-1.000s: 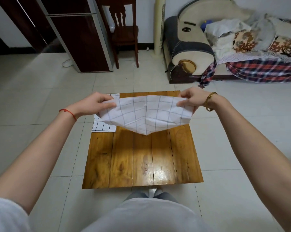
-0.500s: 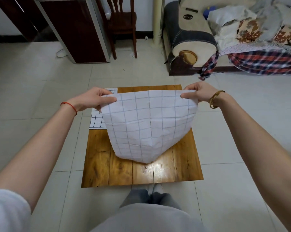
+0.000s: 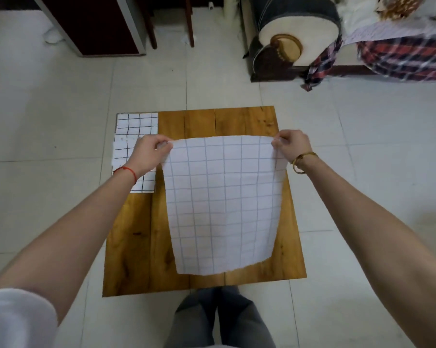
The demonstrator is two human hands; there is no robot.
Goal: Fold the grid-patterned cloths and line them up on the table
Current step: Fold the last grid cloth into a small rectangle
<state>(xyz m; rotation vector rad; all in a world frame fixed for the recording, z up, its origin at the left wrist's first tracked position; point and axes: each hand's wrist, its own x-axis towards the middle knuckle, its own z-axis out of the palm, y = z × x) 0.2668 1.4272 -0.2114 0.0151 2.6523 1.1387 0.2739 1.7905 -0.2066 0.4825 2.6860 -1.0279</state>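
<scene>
Grid-patterned cloth (image 3: 223,204) hanging unfolded over the table (image 3: 134,247), far corners pinched by left hand (image 3: 149,153) and right hand (image 3: 291,144). At ten o'clock, apparently two folded cloths (image 3: 136,126) already laid down. Folding of this one not yet begun.

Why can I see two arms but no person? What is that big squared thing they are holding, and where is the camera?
The camera sits on the person's head and looks down, so you see what they see: their own arms, and their legs at the bottom. No robot here, just two bare hands. The left hand and the right hand each pinch a top corner of a white grid-patterned cloth, which hangs open over a low wooden table. At the table's far left corner lie folded cloths with darker grid lines, one behind the other. The job is to fold the cloths and line them up there. Behind the table are a tiled floor and a sofa.
</scene>
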